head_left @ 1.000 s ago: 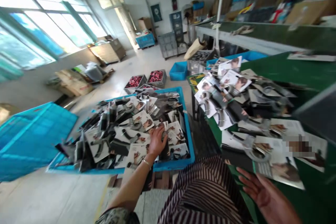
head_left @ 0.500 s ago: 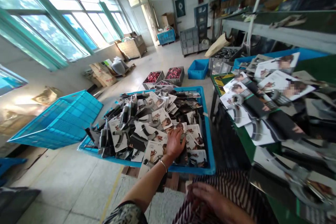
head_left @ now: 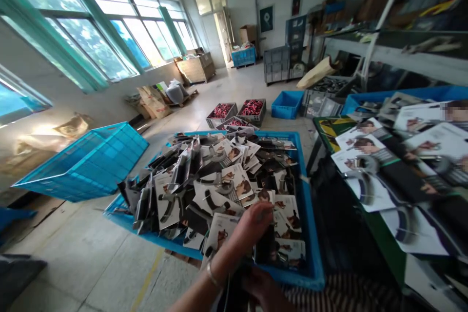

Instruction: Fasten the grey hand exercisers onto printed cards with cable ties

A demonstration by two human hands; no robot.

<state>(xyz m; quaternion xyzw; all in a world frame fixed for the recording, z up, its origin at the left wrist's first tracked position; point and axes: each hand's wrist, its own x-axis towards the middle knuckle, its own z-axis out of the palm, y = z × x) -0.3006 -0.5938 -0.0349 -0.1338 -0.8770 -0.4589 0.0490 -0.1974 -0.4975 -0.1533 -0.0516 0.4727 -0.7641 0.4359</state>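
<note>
Head view, single moment.

Left hand (head_left: 254,224): reaches forward over the near right corner of a blue crate (head_left: 312,234). Fingers (head_left: 266,210) are bent downward over the top edge of a dark carded pack (head_left: 265,249) that stands just under the palm. The hand is motion-blurred, so I cannot tell whether it truly grips the pack or only rests on it. A thin bracelet (head_left: 212,273) sits on the wrist.

Right hand (head_left: 263,291): low at the bottom edge of the view, just beneath the left wrist and close to the body. It is in shadow and partly cut off, so I cannot tell whether it is open or closed. A striped garment (head_left: 340,297) lies just to its right.

Crate contents: a loose heap of carded packs (head_left: 219,180) spreads ahead and to the left of the left hand. White printed cards face up, and many carry a curved metal piece.

Left of the left hand, well apart: a second blue crate (head_left: 87,161), tilted, resting against the heap's far left side.

Right of the left hand: a green table (head_left: 383,248) carrying more of the same packs (head_left: 369,175), overlapping.

Beyond the left hand, on the floor: two grey bins of red parts (head_left: 252,107) and a small blue bin (head_left: 287,105) beside them.
</note>
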